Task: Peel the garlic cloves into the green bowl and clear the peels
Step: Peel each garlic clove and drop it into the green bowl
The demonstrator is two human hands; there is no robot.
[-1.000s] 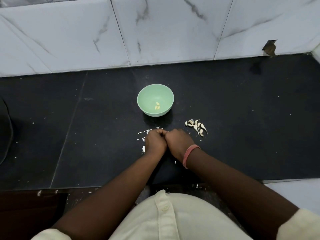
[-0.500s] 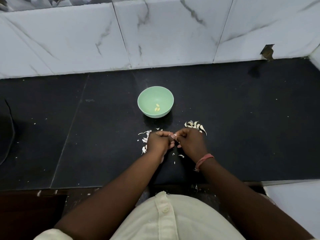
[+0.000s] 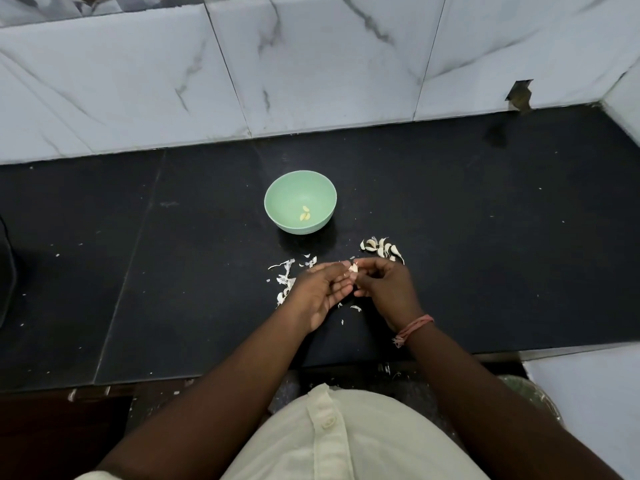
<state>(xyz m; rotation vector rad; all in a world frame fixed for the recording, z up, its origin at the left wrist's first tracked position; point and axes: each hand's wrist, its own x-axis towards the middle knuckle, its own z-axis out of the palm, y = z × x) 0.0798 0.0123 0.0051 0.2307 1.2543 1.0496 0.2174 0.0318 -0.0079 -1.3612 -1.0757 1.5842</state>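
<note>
A garlic clove (image 3: 353,268) is pinched between the fingertips of the left hand (image 3: 322,293) and the right hand (image 3: 386,289), held just above the black bench (image 3: 485,237). The grip of both hands is clamped on the clove: the left hand's fingers are curled under it, palm partly upturned, while the right hand's thumb and fingers meet it from the other side. The green bowl (image 3: 277,202) stands farther back on the bench, with peeled cloves (image 3: 304,213) lying inside. Unpeeled cloves (image 3: 380,247) are piled just beyond the right hand. Loose peels (image 3: 284,277) are scattered beside the left hand. A pink thread band (image 3: 414,326) is worn on the right wrist.
</note>
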